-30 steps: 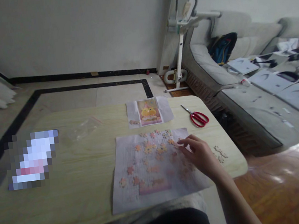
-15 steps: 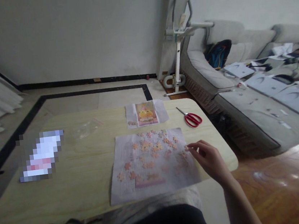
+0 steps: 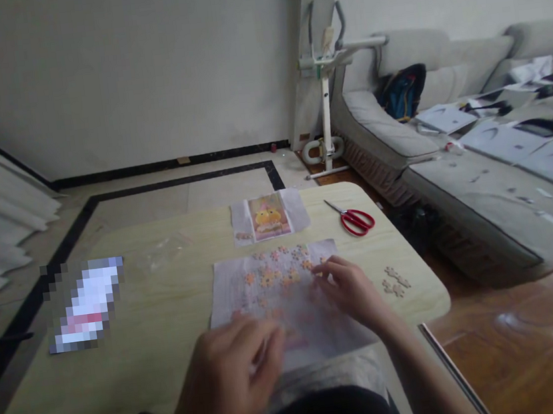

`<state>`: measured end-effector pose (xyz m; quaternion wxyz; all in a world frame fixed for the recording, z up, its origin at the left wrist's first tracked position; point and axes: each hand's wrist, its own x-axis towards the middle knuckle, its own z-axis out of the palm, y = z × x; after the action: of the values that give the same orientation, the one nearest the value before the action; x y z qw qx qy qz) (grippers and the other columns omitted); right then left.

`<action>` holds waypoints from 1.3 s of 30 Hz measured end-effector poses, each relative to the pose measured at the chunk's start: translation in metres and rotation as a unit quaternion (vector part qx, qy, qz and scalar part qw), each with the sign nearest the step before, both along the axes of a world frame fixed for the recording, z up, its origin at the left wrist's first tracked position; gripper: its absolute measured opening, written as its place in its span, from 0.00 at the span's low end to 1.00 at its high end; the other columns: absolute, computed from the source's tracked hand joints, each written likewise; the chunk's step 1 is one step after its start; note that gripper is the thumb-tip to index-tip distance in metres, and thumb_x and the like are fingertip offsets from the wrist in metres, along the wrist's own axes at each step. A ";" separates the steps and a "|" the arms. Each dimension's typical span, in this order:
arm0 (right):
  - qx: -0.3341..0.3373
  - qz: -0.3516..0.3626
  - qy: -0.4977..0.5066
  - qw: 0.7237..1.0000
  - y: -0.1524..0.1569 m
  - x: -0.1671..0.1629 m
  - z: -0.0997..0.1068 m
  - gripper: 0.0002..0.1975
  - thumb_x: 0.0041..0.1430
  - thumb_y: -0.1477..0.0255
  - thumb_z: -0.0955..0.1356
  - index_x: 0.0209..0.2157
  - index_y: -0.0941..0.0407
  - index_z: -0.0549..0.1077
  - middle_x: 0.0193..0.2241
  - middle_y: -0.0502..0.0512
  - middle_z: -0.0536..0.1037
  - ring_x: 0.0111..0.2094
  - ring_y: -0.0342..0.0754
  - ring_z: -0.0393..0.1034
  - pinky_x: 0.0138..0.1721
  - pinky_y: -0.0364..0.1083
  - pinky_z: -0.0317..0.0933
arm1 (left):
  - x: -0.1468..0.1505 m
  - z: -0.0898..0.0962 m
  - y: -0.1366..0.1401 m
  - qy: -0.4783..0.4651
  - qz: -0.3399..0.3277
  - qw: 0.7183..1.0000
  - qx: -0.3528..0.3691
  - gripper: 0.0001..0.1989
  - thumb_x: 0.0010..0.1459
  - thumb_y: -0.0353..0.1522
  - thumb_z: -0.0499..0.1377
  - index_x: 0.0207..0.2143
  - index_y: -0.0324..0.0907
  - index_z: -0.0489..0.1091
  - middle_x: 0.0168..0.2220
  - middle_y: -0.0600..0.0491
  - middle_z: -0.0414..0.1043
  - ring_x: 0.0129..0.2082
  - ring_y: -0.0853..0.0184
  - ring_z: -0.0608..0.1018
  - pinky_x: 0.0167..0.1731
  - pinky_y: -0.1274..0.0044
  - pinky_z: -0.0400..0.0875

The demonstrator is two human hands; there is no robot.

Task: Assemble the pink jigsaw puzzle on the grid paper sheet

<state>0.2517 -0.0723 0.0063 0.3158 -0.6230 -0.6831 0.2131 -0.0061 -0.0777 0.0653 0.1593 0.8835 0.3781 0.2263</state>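
Small puzzle pieces (image 3: pixel 268 277), orange, yellow and pink, lie spread over a white paper sheet (image 3: pixel 226 287) on the table. My right hand (image 3: pixel 344 286) is over the sheet's right side, fingers bent toward the thumb and fingertips among the pieces; any piece between them is hidden. Blurred by motion, my left hand (image 3: pixel 235 366) hovers above the sheet's lower left with its fingers curled, and I cannot tell if it holds anything. A smaller group of pieces (image 3: pixel 395 282) lies on bare wood right of my right wrist. A picture sheet (image 3: pixel 268 218) showing yellow figures is behind.
Red-handled scissors (image 3: pixel 356 221) lie at the table's right rear. A clear plastic bag (image 3: pixel 164 251) and a pixelated flat object (image 3: pixel 89 304) are on the left of the table (image 3: pixel 148 357). A grey sofa (image 3: pixel 478 209) with papers and a backpack (image 3: pixel 403 92) stands to the right.
My left hand has come into view over the sheet. My right hand has moved left and slightly up across it, uncovering the group of pieces by the right edge.
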 end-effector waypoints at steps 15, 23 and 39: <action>-0.002 0.032 -0.033 0.999 0.035 -0.013 -0.018 0.09 0.62 0.76 0.66 0.39 0.53 0.78 0.34 0.53 0.76 0.32 0.46 0.72 0.34 0.43 0.62 | 0.036 -0.052 0.052 0.182 0.028 0.977 -0.108 0.09 0.66 0.32 0.55 0.38 0.45 0.76 0.39 0.53 0.76 0.34 0.61 0.79 0.31 0.73 0.68; 0.016 0.037 -0.019 0.999 0.036 -0.014 -0.022 0.08 0.62 0.77 0.65 0.36 0.54 0.77 0.32 0.52 0.74 0.32 0.45 0.70 0.33 0.42 0.60 | 0.034 -0.051 0.054 0.181 0.009 0.975 -0.130 0.09 0.65 0.30 0.55 0.34 0.44 0.75 0.36 0.54 0.75 0.34 0.62 0.78 0.32 0.74 0.67; 0.021 -0.086 -0.005 0.996 -0.024 0.050 -0.008 0.09 0.64 0.70 0.65 0.39 0.56 0.78 0.28 0.52 0.72 0.26 0.45 0.66 0.28 0.44 0.59 | 0.030 -0.037 0.050 0.172 0.017 0.979 -0.111 0.11 0.66 0.30 0.52 0.34 0.41 0.74 0.37 0.50 0.76 0.34 0.64 0.78 0.33 0.74 0.70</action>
<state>0.3017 -0.0963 -0.0012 0.3426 -0.6738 -0.6328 0.1680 0.0235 -0.0275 0.0281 0.1850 0.8793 0.4379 0.0298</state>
